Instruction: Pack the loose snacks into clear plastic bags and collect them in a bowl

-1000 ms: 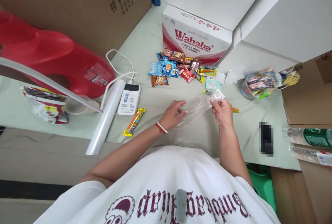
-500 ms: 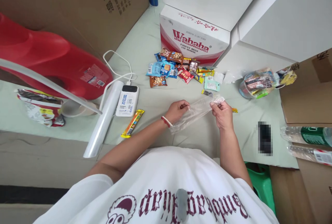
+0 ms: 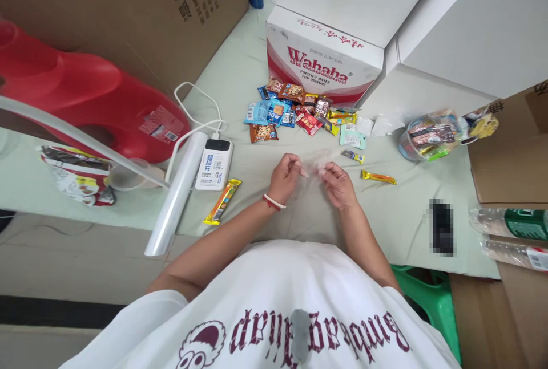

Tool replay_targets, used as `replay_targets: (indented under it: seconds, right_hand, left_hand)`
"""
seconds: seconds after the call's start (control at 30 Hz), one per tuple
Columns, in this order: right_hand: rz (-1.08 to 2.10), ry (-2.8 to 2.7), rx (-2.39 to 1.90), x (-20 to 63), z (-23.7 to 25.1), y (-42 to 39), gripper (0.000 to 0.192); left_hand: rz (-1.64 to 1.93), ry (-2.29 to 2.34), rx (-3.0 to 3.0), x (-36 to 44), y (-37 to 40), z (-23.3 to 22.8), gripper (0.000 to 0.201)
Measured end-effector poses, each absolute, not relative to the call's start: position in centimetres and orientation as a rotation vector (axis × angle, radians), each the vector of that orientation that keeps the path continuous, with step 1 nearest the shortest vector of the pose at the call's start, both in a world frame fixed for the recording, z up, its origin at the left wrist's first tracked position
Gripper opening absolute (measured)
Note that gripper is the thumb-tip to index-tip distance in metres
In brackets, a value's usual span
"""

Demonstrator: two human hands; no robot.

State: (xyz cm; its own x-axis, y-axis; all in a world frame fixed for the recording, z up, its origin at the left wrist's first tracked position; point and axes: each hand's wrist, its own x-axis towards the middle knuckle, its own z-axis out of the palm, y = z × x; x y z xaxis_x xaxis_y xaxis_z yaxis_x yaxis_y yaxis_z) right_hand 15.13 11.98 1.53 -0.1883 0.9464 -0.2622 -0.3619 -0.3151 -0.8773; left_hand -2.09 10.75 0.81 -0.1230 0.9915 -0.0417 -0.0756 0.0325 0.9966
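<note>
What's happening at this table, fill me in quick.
A person in a white shirt holds a clear plastic bag between both hands, the left hand and right hand close together over the table. Just beyond them lies a pile of snack packets in front of a Wahaha box. A yellow bar and a power bank lie to the left; another yellow bar lies to the right.
</note>
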Motion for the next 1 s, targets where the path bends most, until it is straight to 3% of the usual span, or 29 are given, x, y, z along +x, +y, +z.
replay_targets:
  seconds: [0.23, 0.37, 0.53, 0.7, 1.0]
  right_hand:
    - [1.672, -0.698, -1.141, 17.8, 1.5, 12.1, 0.037]
    - [1.628, -0.64, -1.187, 17.9, 1.2, 11.8, 0.041]
    - [1.509, -0.605, -1.259, 18.5, 1.0, 12.4, 0.046]
    - [1.43, -0.703, -1.293, 19.8, 1.0, 13.0, 0.044]
    - [1.41, -0.789, -1.494, 20.8, 0.8, 12.3, 0.044]
  left_hand:
    - [1.356, 1.304, 0.929, -3.8, 11.2, 1.0, 0.022]
    - [1.295, 1.247, 0.716, -3.6, 11.1, 1.1, 0.03]
    - [0.832, 1.063, 0.469, -4.9, 10.0, 1.3, 0.054]
    - [0.554, 0.983, 0.748, -5.8, 8.5, 0.9, 0.045]
    - [0.687, 1.166, 0.735, -6.1, 8.0, -0.1, 0.046]
